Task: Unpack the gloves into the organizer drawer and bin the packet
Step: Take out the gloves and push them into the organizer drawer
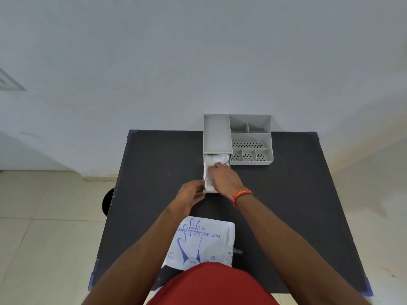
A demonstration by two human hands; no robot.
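A grey organizer (251, 137) stands at the far edge of the black table (286, 194). Its drawer (204, 172) is pulled out toward me and holds a crumpled bundle of clear gloves (217, 159). My right hand (224, 179) reaches into the drawer, fingers pressed on the gloves. My left hand (190, 194) grips the drawer's front left corner. The white glove packet (204, 243), printed in blue, lies flat on the table near my body, between my forearms.
A dark round bin (108, 201) shows partly past the table's left edge, on the tiled floor. The organizer's open compartments on the right hold nothing. A white wall stands right behind the table.
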